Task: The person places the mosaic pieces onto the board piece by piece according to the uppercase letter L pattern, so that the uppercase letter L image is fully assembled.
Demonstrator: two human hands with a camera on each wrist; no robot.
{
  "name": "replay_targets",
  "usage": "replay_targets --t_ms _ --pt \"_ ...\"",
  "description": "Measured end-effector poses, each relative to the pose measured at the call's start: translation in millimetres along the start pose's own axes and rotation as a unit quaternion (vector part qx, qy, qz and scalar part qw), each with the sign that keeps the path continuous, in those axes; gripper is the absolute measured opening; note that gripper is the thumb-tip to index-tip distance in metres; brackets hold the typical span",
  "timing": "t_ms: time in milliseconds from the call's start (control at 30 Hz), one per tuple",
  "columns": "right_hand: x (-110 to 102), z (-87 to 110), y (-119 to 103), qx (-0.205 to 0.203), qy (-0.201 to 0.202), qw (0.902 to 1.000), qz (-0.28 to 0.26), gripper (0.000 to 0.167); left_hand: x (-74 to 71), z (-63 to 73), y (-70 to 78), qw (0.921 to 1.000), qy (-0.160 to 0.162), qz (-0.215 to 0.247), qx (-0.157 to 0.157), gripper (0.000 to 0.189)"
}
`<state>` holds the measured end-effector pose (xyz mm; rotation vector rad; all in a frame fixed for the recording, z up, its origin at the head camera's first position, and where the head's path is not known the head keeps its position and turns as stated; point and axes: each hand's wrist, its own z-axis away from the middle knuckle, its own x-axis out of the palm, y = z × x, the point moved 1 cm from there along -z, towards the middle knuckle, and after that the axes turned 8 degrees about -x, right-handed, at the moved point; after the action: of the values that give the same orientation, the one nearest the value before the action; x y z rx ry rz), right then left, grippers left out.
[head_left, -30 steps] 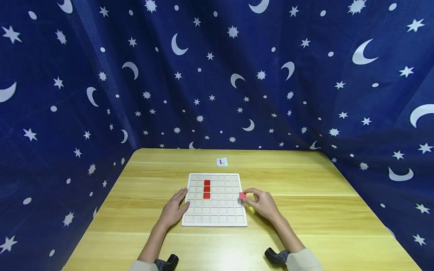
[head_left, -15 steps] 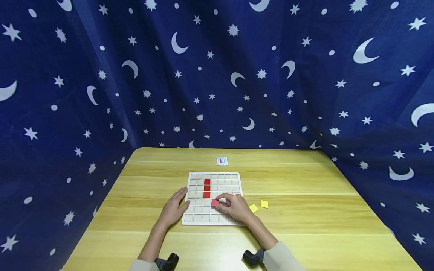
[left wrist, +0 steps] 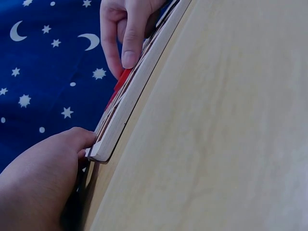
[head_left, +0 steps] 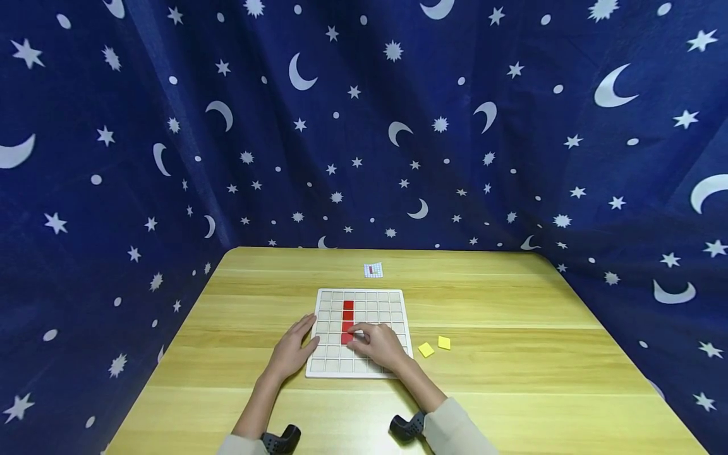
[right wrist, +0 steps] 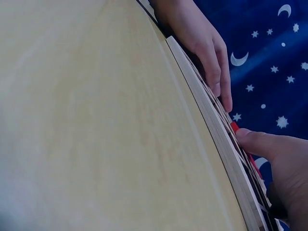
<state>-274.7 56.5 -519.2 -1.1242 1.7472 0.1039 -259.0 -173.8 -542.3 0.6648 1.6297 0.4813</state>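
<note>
Fingers (head_left: 361, 327) of the right hand (head_left: 387, 347) were curled in a narrow pinch at the right side of the lowest red tile (head_left: 345, 339), which was placed on the white grid board (head_left: 383, 306), left of its middle and directly below three other red tiles (head_left: 348, 315) in the same column. Whether that tile was fully seated in its cell or tilted against a ridge could not be told, since the contact was partly hidden by the fingertips. The left hand (head_left: 290, 352) was laid at the board's left edge, fingers extended and thumb spread, with nothing gripped. One yellow tile (head_left: 426, 349) was seen just right of the board, a second yellow tile (head_left: 444, 342) a little farther right, and a small card (head_left: 373, 271) beyond its far edge.

If the pinch were loosened unevenly, the lowest red tile might be tipped onto a ridge or dragged sideways by a clinging fingertip. The tile above it might be nudged by too firm a push. Should the left hand's touch be lifted, the board might be shifted. The nearer yellow tile might be brushed aside if the right hand were drawn back low.
</note>
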Motion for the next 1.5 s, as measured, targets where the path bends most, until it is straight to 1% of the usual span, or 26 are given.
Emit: replay_targets --t_ms 200,367,567,833,933,1067,1167,1233,1333,1500 --pt "-1.0 -0.9 -2.8 -0.004 0.000 1.0000 0.000 0.024 -0.4 1.5 -0.1 1.0000 -0.003 0.000 -0.006 0.052" --pt "-1.1 -0.6 -1.9 -0.008 -0.004 1.0000 0.001 0.024 0.6 0.8 -1.2 1.0000 0.001 -0.001 -0.001 0.052" --pt "-12.1 5.9 1.2 -0.010 -0.007 0.9997 -0.023 0.028 2.0 -1.3 -2.2 1.0000 0.004 0.001 0.005 0.051" --pt "-41.2 34.5 22.1 0.020 -0.001 0.9982 -0.057 0.030 1.8 -1.3 -1.4 1.0000 0.006 0.004 0.006 0.051" --pt "-54.5 48.5 32.1 0.015 0.009 0.9978 -0.064 0.032 1.5 -1.3 -1.3 0.9999 0.006 0.004 0.008 0.051" --pt "-73.2 69.4 48.5 0.015 0.030 0.9978 -0.057 0.034 1.4 -1.7 -1.7 0.9999 0.007 0.001 0.009 0.051" --pt "-86.2 82.2 59.8 0.038 0.035 0.9973 -0.053 0.037 1.3 -2.5 -1.7 0.9999 0.010 -0.001 0.012 0.051" --pt "-92.9 88.7 65.1 0.050 0.031 0.9968 -0.054 0.038 1.5 -2.9 -1.7 0.9999 0.010 -0.001 0.014 0.051" --pt "-100.0 95.9 69.8 0.062 0.014 0.9961 -0.060 0.039 1.8 -2.7 -1.6 0.9999 0.008 -0.002 0.013 0.051" --pt "-103.7 104.2 76.4 0.075 -0.016 0.9954 -0.058 0.038 1.9 -1.3 -1.7 0.9999 0.005 -0.003 0.008 0.051"
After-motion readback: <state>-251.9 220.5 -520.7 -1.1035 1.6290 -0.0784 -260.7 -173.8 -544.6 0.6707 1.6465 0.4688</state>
